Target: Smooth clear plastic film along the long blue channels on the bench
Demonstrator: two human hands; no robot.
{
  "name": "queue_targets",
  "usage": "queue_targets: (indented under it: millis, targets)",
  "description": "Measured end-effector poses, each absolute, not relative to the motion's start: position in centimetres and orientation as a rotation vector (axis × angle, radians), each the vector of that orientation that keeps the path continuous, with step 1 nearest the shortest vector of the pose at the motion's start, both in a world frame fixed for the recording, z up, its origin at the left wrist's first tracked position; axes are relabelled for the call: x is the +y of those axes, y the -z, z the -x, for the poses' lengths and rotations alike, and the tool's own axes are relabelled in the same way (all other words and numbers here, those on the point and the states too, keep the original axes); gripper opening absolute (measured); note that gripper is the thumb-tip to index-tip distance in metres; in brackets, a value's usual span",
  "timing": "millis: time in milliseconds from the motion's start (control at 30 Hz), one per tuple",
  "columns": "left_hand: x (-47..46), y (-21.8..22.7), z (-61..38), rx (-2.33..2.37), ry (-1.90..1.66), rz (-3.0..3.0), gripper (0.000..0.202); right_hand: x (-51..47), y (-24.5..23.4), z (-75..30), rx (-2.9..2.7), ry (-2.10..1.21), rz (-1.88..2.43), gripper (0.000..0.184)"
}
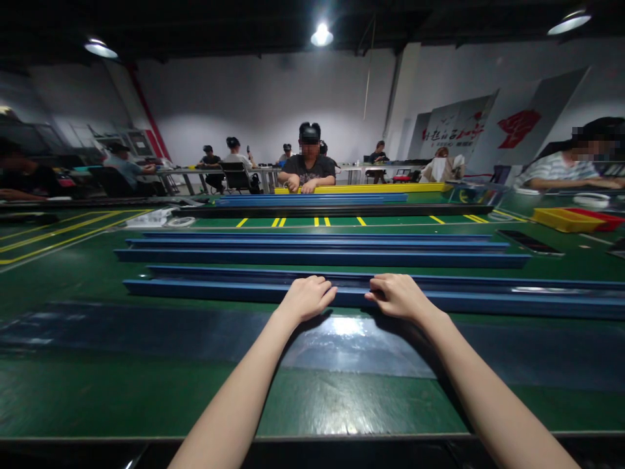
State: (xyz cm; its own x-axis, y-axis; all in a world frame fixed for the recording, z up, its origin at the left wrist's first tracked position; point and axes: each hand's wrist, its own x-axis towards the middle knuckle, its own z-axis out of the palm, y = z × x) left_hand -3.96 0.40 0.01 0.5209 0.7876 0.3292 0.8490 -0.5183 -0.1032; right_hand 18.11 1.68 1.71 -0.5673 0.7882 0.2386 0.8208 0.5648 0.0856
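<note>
A long blue channel [244,293] lies across the green table in front of me. My left hand [308,297] is closed over its near wall, fingers curled into the trough and thumb along the top edge. To the right, with a short gap between them, my right hand [396,296] is curled onto the same wall. Its fingertips are partly hidden, so anything small pinched there cannot be made out. Between my forearms and the channel, a wide clear plastic strip [351,345] lies flat and shiny under the wrists.
More blue channels [322,258] lie parallel just beyond. Farther back are a black bar [332,210], thin blue strips [312,199] and a yellow channel [381,189] by a co-worker. At right are a phone [530,241] and a yellow tray [566,220].
</note>
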Motion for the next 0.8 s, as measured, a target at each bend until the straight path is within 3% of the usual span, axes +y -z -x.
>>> queue_targets:
  millis: [533,800]
  targets:
    - [1.1,-0.2,3.8,-1.333,0.216,2.560,0.028,1.8,-1.7,-18.4,-2.652,0.263,1.374,0.034]
    - [1.2,-0.7,3.7,-1.326,0.157,2.617,0.025,1.9,-1.4,-18.0,-2.620,0.316,1.395,0.047]
